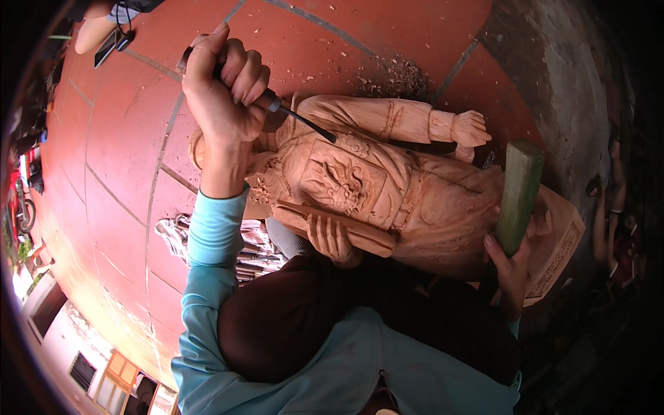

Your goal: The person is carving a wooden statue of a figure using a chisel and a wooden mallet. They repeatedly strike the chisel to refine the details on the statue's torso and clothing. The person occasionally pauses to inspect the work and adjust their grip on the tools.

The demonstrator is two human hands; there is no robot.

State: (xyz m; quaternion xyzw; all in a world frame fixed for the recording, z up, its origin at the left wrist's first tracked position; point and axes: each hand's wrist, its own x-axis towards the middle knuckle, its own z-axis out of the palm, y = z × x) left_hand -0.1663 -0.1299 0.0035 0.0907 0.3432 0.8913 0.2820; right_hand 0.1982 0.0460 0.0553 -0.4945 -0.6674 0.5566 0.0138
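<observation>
Item: one reddish-brown carved wooden figure in robes [443, 187], lying face up directly in front of the person, on or just over the red tiled floor [124, 152]; its support is hidden. Long axis runs left to right across the person's front: head end at left, partly behind the left wrist; block-shaped wooden base [557, 238] at right. One carved forearm lies along the far side; a carved hand grasps a flat wooden tablet [339, 228] on the near side.

Left hand [227, 83]: fist closed on a slim dark-handled chisel with a narrow black blade [297, 120]. Held above the shoulder end, blade slanting rightward and toward the person, tip at the upper chest by the relief-carved panel [335, 183]. Contact cannot be told. This hand is the nearer to the chest.

Right hand [510, 266]: gripping the lower end of a thick green cylindrical mallet [523, 187] beside the base, well apart from the chisel.

Also present: striped cloth bearing slender tools [259, 263], near the left forearm; pale wood shavings [401, 76], beyond the carved sleeve.
</observation>
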